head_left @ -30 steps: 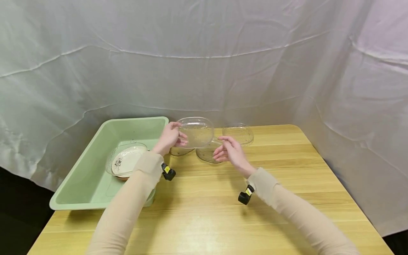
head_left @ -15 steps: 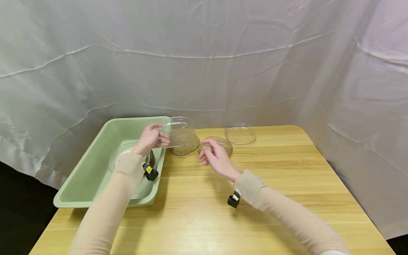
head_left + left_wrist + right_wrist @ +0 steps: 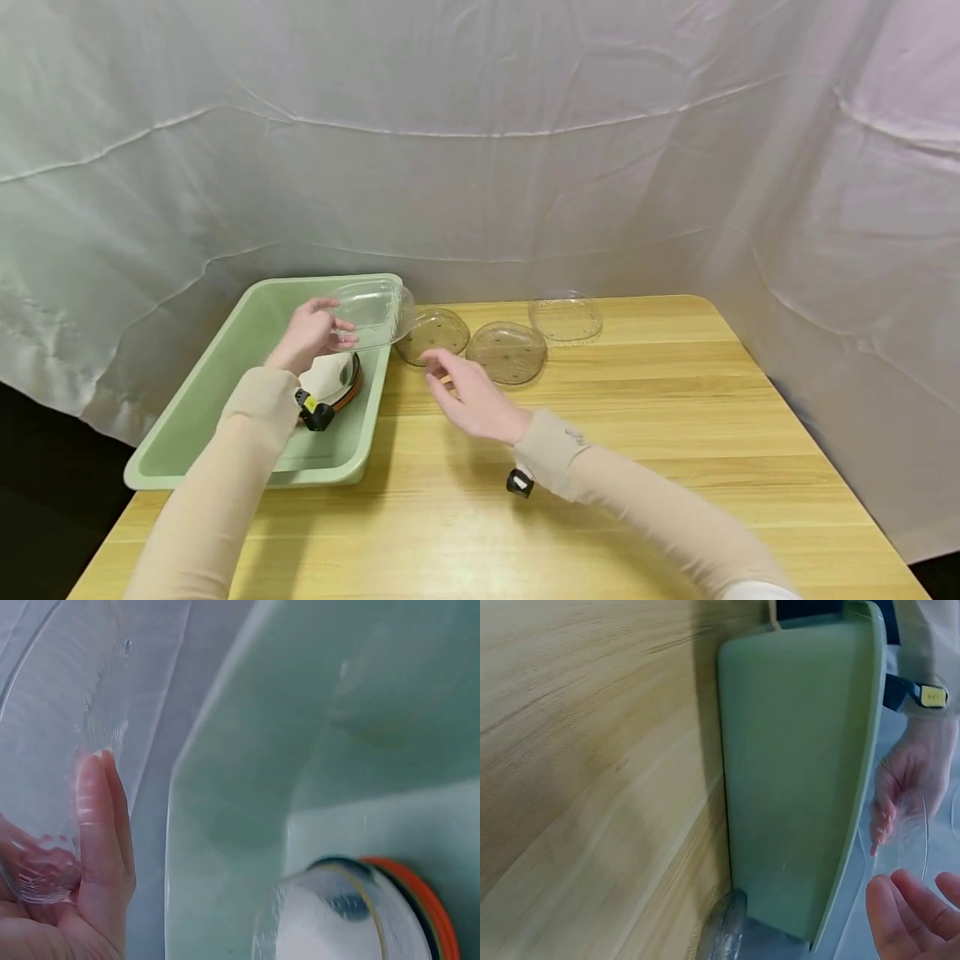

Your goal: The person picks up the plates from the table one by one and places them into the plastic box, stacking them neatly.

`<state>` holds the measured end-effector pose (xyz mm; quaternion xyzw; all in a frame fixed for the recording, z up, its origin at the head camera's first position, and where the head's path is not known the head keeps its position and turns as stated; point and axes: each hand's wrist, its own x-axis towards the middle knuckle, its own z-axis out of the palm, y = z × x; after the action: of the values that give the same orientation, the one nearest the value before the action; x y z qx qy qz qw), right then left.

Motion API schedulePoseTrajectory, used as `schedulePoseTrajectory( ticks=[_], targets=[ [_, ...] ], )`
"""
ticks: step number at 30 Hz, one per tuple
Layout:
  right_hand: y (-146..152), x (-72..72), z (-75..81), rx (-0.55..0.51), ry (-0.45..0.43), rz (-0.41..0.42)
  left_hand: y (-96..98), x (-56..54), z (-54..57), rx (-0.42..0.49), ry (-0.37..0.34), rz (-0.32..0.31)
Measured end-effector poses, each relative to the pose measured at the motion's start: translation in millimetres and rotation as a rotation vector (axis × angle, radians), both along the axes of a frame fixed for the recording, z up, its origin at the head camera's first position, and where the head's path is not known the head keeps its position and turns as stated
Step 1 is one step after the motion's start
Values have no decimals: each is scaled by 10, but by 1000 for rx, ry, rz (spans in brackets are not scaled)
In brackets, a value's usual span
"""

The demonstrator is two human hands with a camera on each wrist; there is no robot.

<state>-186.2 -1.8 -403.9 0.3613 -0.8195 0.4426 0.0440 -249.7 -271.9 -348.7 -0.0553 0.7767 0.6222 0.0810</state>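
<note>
My left hand [image 3: 311, 333] grips a clear oval dish [image 3: 382, 312] by its left end, above the right rim of a green basin [image 3: 225, 392]. In the left wrist view the fingers [image 3: 97, 817] lie along the see-through side of that dish. Inside the basin sits a stack with a white dish [image 3: 326, 377] and an orange-brown edge, partly hidden by my left wrist. My right hand [image 3: 476, 398] hovers over the table with relaxed fingers and holds nothing. Just beyond it are two brownish clear dishes [image 3: 437, 332], [image 3: 508, 354] on the wood.
Another clear dish [image 3: 566, 317] lies at the table's back edge, right of the brownish pair. The wooden table [image 3: 637, 433] extends to the right and front. A grey curtain [image 3: 480, 167] hangs behind the table.
My left hand has carried the clear dish leftward from above the brownish dishes to the basin's right rim. My right hand has moved left and a little nearer to me, still holding nothing.
</note>
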Motion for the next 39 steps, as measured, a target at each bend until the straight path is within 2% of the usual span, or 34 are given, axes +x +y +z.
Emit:
schedulePoseTrajectory(
  ticks=[7, 15, 25, 33, 39],
  targets=[
    [-213, 85, -41, 223, 191, 16, -235, 36, -55, -19, -11, 20],
    [-407, 144, -76, 387, 350, 56, -446, 63, -149, -50, -26, 33],
    [-549, 219, -145, 503, 489, 84, -669, 90, -225, -119, -52, 78],
    [-578, 241, -137, 527, 561, 67, -806, 145, -294, -145, -101, 123],
    [-596, 235, -145, 549, 587, 54, -912, 177, -403, -143, -140, 145]
  ],
)
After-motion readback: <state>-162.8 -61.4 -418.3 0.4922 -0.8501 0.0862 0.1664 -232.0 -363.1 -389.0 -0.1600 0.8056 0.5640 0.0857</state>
